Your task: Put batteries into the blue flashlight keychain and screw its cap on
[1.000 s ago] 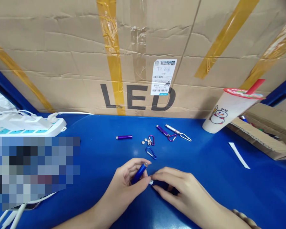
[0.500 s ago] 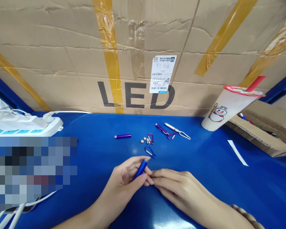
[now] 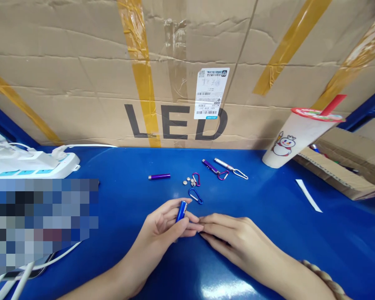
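Note:
My left hand [image 3: 158, 237] is closed round a short blue metal tube, the body of a mini laser pointer [image 3: 181, 211], its silver end tilted up. Close beside it, the pinched fingertips of my right hand [image 3: 237, 235] meet the left fingertips. A tiny shiny spot shows between them, too small to name. Just beyond lie a blue carabiner [image 3: 195, 196], a purple-red carabiner [image 3: 196, 179] and several button cells [image 3: 188, 179]. Farther left rests a purple tube [image 3: 159, 176]. Behind, to the right, are a purple laser pointer [image 3: 210, 166] and a silver one [image 3: 223, 163], each with a carabiner.
A large cardboard box [image 3: 90, 83] walls off the back of the blue table [image 3: 125, 200]. On the right stand a drink cup [image 3: 284, 143] with a straw, an open carton [image 3: 346, 181] and a white strip [image 3: 308, 196]. A power strip [image 3: 62, 164] and cables occupy the left.
The blue tube has turned more upright in my left hand. My right hand stays at the left fingertips, its pinch held. The whole view has shifted slightly.

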{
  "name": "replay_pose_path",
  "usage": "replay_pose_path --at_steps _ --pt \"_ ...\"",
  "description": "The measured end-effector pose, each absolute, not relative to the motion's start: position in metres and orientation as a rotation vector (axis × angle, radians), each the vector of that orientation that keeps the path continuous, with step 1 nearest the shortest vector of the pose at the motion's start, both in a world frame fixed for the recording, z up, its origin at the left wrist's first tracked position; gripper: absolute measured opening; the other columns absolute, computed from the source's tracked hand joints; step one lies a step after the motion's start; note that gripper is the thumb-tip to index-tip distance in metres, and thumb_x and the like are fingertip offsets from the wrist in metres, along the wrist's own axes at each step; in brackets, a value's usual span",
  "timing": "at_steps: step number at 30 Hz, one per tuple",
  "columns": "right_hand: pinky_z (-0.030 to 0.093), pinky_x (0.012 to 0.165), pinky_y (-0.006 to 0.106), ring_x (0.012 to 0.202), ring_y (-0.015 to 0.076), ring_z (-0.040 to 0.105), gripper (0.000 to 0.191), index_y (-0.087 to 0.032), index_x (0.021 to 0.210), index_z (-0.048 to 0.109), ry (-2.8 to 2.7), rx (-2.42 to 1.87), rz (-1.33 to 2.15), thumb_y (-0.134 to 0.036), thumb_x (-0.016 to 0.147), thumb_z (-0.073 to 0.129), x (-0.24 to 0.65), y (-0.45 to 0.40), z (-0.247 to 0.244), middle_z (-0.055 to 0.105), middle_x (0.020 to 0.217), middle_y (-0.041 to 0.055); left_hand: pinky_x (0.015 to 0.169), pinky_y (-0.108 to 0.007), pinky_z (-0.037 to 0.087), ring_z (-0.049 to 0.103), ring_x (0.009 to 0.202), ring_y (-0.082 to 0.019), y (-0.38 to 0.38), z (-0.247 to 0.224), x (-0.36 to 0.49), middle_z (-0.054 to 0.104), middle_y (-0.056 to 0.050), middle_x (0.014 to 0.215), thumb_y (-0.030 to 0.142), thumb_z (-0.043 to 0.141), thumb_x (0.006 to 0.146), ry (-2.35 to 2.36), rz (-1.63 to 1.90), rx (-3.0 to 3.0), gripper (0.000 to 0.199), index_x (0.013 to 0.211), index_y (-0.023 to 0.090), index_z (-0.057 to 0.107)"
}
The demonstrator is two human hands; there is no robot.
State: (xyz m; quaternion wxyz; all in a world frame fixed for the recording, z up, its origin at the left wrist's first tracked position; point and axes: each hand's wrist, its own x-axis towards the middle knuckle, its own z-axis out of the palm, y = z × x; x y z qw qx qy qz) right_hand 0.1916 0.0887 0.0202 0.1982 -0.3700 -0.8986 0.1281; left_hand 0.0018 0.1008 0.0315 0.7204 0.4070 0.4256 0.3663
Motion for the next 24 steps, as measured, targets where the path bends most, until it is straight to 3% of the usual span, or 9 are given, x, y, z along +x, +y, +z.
replay_pose_path --at_steps 6,24 --pt "0.049 0.062 0.017 0.075 0.0104 0.062 0.025 -0.018 0.095 0.061 -2.529 -1.026 0.278 -0.017 0.09 0.037 0.1912 0.0883 0.0218 0.064 0.088 0.004 0.082 -0.03 0.048 0.063 0.084 -0.019 0.1025 0.0331 0.0019 0.065 -0.005 0.085 0.03 0.067 0.069 0.957 0.827 0.88 0.044 0.109 0.017 0.057" --pt "0.05 0.069 0.02 0.079 0.0119 0.063 0.026 -0.019 0.099 0.062 -2.525 -1.019 0.232 -0.018 0.09 0.037 0.1909 0.0882 0.0215 0.066 0.089 0.0049 0.086 -0.031 0.046 0.063 0.088 -0.019 0.1023 0.0335 0.001 0.065 -0.005 0.087 0.026 0.069 0.068 0.93 0.849 0.795 0.046 0.111 0.017 0.055"
